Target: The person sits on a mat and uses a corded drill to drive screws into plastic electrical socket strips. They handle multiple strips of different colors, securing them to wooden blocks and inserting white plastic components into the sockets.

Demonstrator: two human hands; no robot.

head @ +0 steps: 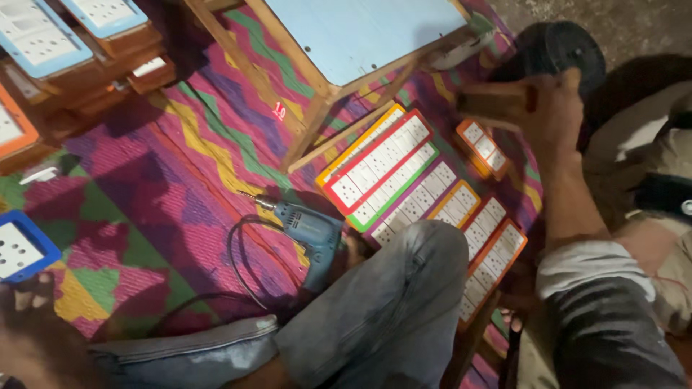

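Note:
My right hand (559,108) reaches out to the upper right and is closed on a small wooden box (494,102), held above the mat. Just beyond it lies a black round object (559,45). Under the hand, a small orange-framed switch board (483,148) rests on the mat. A blue electric drill (310,229) with a black cord (241,270) lies on the mat beside my bent knee (404,288) in grey jeans. I cannot see my left hand.
Several switch boards in red, green, purple and orange frames (382,169) lie on the striped mat (180,187). A wooden stool with a pale blue top (353,36) stands behind them. Stacked wooden boxes (79,57) sit top left, a blue-framed board (18,248) at left.

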